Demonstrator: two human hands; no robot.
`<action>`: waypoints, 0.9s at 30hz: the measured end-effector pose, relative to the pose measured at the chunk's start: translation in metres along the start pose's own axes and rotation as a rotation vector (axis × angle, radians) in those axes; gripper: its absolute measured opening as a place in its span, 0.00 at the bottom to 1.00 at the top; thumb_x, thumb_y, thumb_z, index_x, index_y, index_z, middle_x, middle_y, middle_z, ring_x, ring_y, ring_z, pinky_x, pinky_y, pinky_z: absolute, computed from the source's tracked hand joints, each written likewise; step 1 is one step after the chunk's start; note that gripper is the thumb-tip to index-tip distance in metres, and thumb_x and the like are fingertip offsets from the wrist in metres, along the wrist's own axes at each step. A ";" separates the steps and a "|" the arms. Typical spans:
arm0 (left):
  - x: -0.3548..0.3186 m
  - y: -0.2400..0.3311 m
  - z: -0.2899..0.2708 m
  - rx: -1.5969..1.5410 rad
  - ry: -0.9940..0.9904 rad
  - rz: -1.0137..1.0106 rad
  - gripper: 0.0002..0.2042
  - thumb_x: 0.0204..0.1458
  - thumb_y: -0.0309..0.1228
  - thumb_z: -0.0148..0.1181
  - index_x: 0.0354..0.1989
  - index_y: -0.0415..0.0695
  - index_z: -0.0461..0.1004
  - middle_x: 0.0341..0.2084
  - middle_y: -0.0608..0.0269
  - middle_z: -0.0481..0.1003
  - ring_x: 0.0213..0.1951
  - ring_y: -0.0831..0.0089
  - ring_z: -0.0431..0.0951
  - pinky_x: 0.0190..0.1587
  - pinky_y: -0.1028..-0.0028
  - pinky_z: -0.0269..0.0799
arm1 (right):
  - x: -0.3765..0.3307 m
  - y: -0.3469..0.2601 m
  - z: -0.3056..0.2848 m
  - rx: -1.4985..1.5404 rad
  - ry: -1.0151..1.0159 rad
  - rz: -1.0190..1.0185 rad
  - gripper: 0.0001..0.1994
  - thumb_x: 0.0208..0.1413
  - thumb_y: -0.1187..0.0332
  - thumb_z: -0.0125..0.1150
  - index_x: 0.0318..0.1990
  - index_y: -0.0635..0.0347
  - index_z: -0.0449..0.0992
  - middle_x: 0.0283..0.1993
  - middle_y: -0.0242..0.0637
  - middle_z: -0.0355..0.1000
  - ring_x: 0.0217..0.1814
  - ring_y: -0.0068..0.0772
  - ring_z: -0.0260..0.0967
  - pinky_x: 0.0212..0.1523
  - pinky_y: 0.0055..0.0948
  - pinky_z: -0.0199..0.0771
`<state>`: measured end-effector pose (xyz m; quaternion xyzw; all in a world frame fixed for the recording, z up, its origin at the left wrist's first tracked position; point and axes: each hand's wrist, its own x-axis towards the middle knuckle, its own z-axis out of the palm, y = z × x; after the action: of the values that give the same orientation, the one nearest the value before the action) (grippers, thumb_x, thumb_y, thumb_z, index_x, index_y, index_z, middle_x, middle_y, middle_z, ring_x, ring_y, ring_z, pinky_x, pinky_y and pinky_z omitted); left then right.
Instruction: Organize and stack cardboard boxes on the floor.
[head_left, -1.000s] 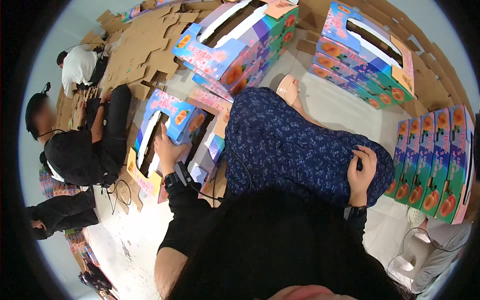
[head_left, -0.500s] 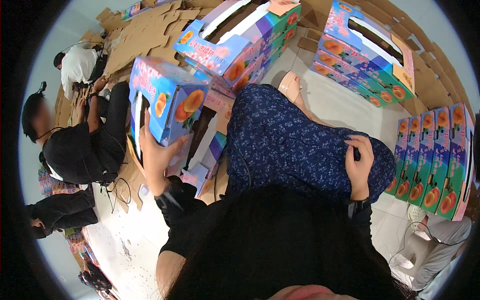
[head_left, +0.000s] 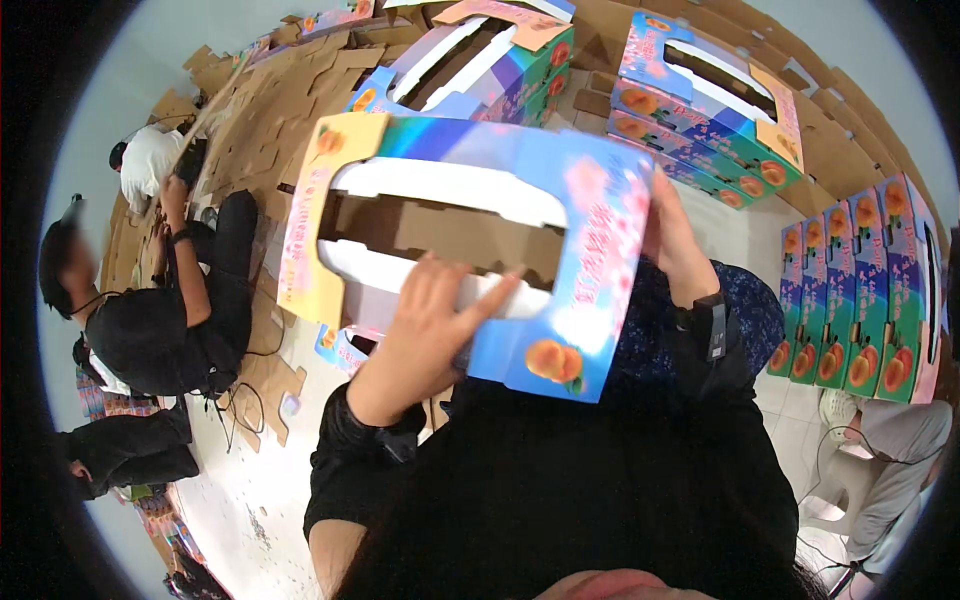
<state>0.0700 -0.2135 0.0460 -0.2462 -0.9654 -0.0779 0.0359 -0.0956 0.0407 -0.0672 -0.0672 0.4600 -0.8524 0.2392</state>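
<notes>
A box [head_left: 460, 185], printed with peaches, is held up in front of the person's chest, tilted, its slot facing the camera and framed by white flaps. The left hand [head_left: 420, 335] has its fingers bent over the near flap, gripping the box there. The right hand [head_left: 680, 245] rests against the box's right end; its fingertips are partly hidden, so whether they grip cannot be told.

The box blocks the view of much of the lap, leaving some of the blue skirt [head_left: 750, 310] in sight, and covers most of a lower box [head_left: 338, 345] at its near left corner. Beyond it stands a stack [head_left: 545, 65], partly screened by its far edge; a second stack [head_left: 715, 105] stands farther right. A row of upright boxes [head_left: 860, 290] lines the right side, with grey trousers [head_left: 905, 440] and a stool [head_left: 835, 500] just below. On the left, a seated co-worker [head_left: 165, 335] in black sits beside flat cardboard [head_left: 280, 125], near a loose cable [head_left: 240, 405] on the floor [head_left: 290, 490].
</notes>
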 end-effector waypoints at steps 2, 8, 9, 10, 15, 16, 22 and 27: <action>0.003 0.005 0.015 0.095 -0.042 0.080 0.39 0.34 0.23 0.60 0.62 0.56 0.59 0.42 0.51 0.65 0.49 0.56 0.66 0.61 0.53 0.55 | 0.007 -0.003 -0.014 0.123 0.125 -0.007 0.36 0.54 0.37 0.47 0.55 0.63 0.65 0.51 0.46 0.69 0.50 0.34 0.69 0.51 0.32 0.70; 0.018 0.015 0.034 0.228 0.086 0.374 0.30 0.46 0.28 0.50 0.62 0.54 0.59 0.39 0.55 0.68 0.47 0.61 0.69 0.61 0.56 0.56 | 0.005 -0.046 -0.083 -0.147 -0.344 0.171 0.42 0.55 0.34 0.38 0.61 0.67 0.59 0.58 0.44 0.63 0.57 0.35 0.64 0.58 0.32 0.64; 0.024 0.017 0.033 0.228 0.078 0.427 0.30 0.46 0.28 0.50 0.62 0.54 0.58 0.39 0.55 0.68 0.47 0.61 0.69 0.61 0.57 0.56 | 0.003 -0.048 -0.087 -0.155 -0.335 0.164 0.42 0.55 0.34 0.38 0.61 0.67 0.59 0.58 0.44 0.63 0.57 0.35 0.64 0.58 0.32 0.64; 0.029 0.023 0.033 0.296 0.103 0.451 0.27 0.47 0.29 0.49 0.60 0.60 0.63 0.39 0.60 0.68 0.47 0.65 0.69 0.60 0.60 0.59 | 0.001 -0.051 -0.089 -0.223 -0.378 0.134 0.42 0.55 0.35 0.38 0.62 0.67 0.56 0.61 0.44 0.60 0.61 0.35 0.60 0.60 0.32 0.59; 0.058 0.043 0.030 0.187 0.119 0.673 0.25 0.48 0.29 0.48 0.58 0.55 0.63 0.39 0.59 0.69 0.48 0.65 0.70 0.61 0.60 0.58 | -0.024 -0.093 -0.097 -0.472 -0.416 0.008 0.51 0.41 0.39 0.61 0.66 0.66 0.48 0.67 0.42 0.51 0.68 0.34 0.48 0.67 0.31 0.44; 0.062 0.046 0.030 0.240 0.116 0.712 0.25 0.48 0.29 0.48 0.59 0.53 0.63 0.39 0.59 0.69 0.48 0.65 0.70 0.62 0.60 0.57 | -0.031 -0.100 -0.099 -0.394 -0.420 0.066 0.56 0.35 0.42 0.69 0.66 0.66 0.47 0.68 0.42 0.50 0.68 0.34 0.48 0.67 0.30 0.43; 0.088 0.062 0.036 0.360 0.067 0.839 0.26 0.48 0.30 0.48 0.60 0.51 0.60 0.41 0.60 0.68 0.52 0.64 0.67 0.64 0.59 0.52 | -0.096 -0.098 -0.100 -0.442 -0.120 0.105 0.52 0.31 0.61 0.71 0.66 0.64 0.49 0.64 0.41 0.55 0.65 0.34 0.52 0.65 0.30 0.48; 0.111 0.064 0.032 0.293 0.073 0.838 0.27 0.50 0.30 0.46 0.62 0.55 0.59 0.60 0.54 0.60 0.63 0.60 0.58 0.65 0.59 0.47 | -0.158 -0.062 -0.104 -0.079 0.262 0.069 0.45 0.35 0.64 0.64 0.65 0.65 0.51 0.59 0.46 0.62 0.58 0.39 0.64 0.58 0.33 0.63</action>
<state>0.0027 -0.1009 0.0344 -0.6054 -0.7814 0.0723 0.1329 -0.0134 0.2217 -0.0588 0.0513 0.5225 -0.8264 0.2035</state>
